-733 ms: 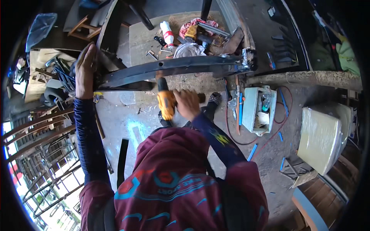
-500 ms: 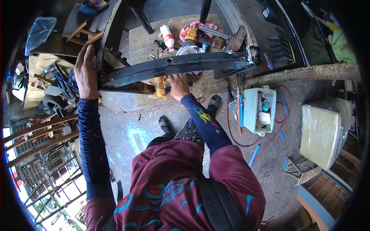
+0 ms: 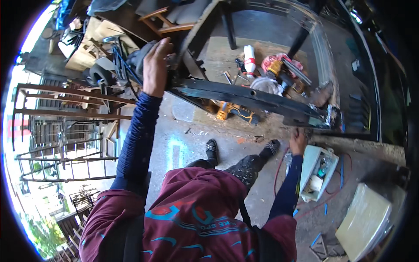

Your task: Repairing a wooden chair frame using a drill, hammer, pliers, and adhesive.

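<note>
My left hand (image 3: 156,67) grips the left corner of the dark wooden frame (image 3: 220,92), whose front bar has a round hole. My right hand (image 3: 298,140) is below the frame's right end, fingers curled by a small greyish shape; what it holds is too unclear to name. A yellow-and-black drill (image 3: 233,112) lies on the dusty board (image 3: 214,48) behind and under the bar. On that board are a white bottle (image 3: 249,61), a pink cloth (image 3: 273,60), a white cloth (image 3: 264,86) and metal tubes (image 3: 297,72).
A pale open box (image 3: 315,172) with a red hose stands on the floor at right, near a plastic-wrapped block (image 3: 362,220). Chair frames and wooden racks (image 3: 70,100) crowd the left. A long weathered beam (image 3: 362,146) runs along the right. My feet are on the concrete floor.
My right hand has let go of the drill, which now lies on the board, and has moved right to below the frame's end. The view has swung, shifting the frame rightward in the picture.
</note>
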A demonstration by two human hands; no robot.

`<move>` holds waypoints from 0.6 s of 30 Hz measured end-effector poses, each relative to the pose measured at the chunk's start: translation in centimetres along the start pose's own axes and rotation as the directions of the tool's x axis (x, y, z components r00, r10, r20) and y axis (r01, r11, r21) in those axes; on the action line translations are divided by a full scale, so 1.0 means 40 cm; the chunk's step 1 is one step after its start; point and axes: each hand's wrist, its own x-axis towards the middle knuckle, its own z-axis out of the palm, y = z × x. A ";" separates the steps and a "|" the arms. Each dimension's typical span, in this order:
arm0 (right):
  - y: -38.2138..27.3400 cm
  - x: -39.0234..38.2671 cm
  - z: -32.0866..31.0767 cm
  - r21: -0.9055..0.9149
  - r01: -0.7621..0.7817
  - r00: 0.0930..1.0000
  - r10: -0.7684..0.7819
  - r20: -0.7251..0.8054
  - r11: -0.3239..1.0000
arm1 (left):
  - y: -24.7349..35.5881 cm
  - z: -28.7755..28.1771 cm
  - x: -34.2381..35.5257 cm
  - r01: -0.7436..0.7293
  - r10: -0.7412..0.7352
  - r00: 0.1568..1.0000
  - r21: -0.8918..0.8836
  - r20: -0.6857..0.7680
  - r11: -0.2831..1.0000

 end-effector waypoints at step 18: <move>-0.710 -0.069 0.188 0.801 0.266 0.897 -0.442 -0.001 0.536 | 0.112 0.029 -0.012 0.325 -0.254 0.938 -0.341 0.236 0.882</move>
